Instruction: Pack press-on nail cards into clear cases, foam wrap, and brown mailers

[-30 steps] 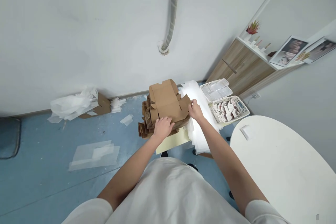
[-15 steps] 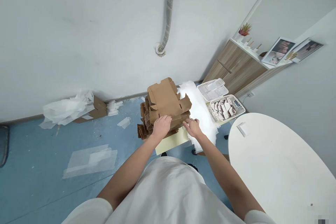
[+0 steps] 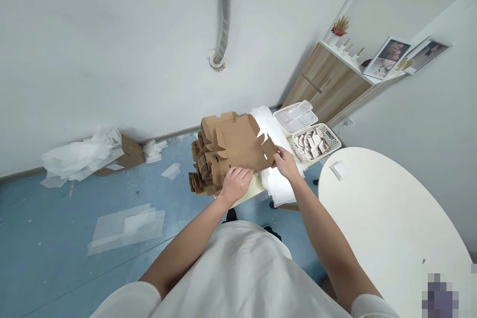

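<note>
A flat brown cardboard box blank (image 3: 240,146) is held just above a stack of the same blanks (image 3: 203,171) on a small stand. My left hand (image 3: 235,184) grips the blank's near edge with curled fingers. Pinching the blank's right edge is my right hand (image 3: 285,162). A pile of white foam sheets (image 3: 278,186) lies right of the stack, under my right hand.
Two white baskets (image 3: 316,141) with small packets stand behind the foam sheets. A white round table (image 3: 383,218) fills the right. Plastic sheets (image 3: 126,223), a torn carton (image 3: 126,154) and white wrapping litter the blue floor at left. A wooden cabinet (image 3: 331,87) stands against the wall.
Both hands have taken the top blank and lifted it off the stack toward the right. My right hand moved from the foam sheets to the blank's right edge.
</note>
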### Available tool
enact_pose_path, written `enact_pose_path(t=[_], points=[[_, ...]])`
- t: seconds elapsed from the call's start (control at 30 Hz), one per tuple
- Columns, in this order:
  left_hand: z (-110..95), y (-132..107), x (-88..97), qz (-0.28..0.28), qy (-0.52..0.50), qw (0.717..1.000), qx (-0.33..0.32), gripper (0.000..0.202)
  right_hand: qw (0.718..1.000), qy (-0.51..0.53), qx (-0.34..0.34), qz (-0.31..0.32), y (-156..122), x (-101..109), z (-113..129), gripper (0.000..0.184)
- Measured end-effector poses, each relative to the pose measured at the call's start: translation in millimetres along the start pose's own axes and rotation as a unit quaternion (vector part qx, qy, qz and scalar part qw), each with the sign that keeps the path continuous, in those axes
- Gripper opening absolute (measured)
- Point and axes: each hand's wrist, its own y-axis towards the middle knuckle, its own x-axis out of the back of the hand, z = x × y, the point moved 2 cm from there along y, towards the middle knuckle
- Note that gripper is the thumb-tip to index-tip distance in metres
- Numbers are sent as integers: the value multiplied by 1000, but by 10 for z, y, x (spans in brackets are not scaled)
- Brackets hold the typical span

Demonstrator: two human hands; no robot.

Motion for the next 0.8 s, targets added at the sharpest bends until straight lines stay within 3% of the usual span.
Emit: enact_pose_path(t=[0.1,0.23,0.37,0.47,0.57,0.7,0.8], points=[[-92,37,6,9,-21,1000,-1,22,995,-92,4,-36,-53,70,-44,24],[-241,105,67,-24,-50,998,6,31,988,-99,12,-117,-181,308,-201,21],[-371,172,92,-136,-82,983,93,62,979,-48,-9,-199,-454,715,-565,20],[-515,248,-34,-175,-163,955,178,74,966,-7,-38,-255,-764,1050,-933,20],[-782,328,-327,-122,-319,908,243,76,946,15,-75,-314,-1135,1350,-1307,21],[-1339,400,-842,43,-480,824,298,61,913,22,-130,-386,-1683,1679,-1766,23],[-1815,459,-1179,131,-507,806,276,48,891,22,-169,-421,-2097,1872,-2094,26]])
